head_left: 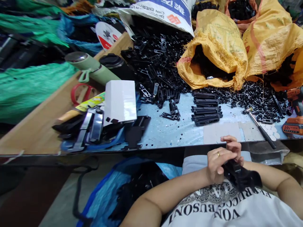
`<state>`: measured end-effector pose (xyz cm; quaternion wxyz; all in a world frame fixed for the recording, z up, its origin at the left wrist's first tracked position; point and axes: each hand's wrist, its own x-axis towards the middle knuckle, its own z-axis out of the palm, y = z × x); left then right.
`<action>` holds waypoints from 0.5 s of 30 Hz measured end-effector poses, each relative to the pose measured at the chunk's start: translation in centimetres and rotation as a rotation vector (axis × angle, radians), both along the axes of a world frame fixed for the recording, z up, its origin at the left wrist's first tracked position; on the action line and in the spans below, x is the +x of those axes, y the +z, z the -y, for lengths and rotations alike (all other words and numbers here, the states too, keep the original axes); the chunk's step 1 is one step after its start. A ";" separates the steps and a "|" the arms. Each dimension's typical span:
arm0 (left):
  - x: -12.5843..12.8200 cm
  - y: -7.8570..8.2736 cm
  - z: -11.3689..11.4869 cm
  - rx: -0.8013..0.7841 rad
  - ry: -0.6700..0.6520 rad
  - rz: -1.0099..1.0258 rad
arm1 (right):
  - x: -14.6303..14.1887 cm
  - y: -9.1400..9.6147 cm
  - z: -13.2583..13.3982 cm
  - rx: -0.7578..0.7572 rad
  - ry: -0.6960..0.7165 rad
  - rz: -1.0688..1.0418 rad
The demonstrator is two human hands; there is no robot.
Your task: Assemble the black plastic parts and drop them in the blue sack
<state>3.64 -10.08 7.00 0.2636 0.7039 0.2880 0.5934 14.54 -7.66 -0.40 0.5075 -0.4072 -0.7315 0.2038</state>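
Close to my shirt, both hands meet at one end of a long black plastic part point(243, 178). My left hand point(216, 162), wearing a ring, is closed with thumb and fingers on that end. My right hand point(233, 148) is partly hidden behind the left hand and the part; its bent fingers close on the same end. Beyond them on the table lies a row of similar black parts point(205, 108). A hammer point(259, 127) with a black handle rests to the right, its handle end over the table edge.
A big pile of small black parts point(157, 63) covers the back. Yellow sacks point(217, 37) and scattered pins point(251, 97) lie at the right, near an orange cordless drill point(293, 124). At left are a white box point(120, 101), a green flask point(94, 67) and red-handled scissors point(75, 94).
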 end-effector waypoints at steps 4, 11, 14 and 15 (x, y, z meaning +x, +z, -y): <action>-0.3 -2.4 -1.5 0.167 0.115 -0.243 | 0.0 -0.6 -3.0 0.120 -0.185 0.003; -5.5 -7.8 -7.6 -0.008 0.382 -0.948 | 19.7 5.6 -9.7 0.174 -0.777 0.498; -4.9 -7.8 -10.0 -0.143 0.484 -0.989 | 28.3 8.3 -11.4 -0.015 -1.096 0.627; -4.1 -7.4 -11.1 -0.194 0.520 -0.976 | 30.3 9.2 -12.0 -0.149 -1.145 0.638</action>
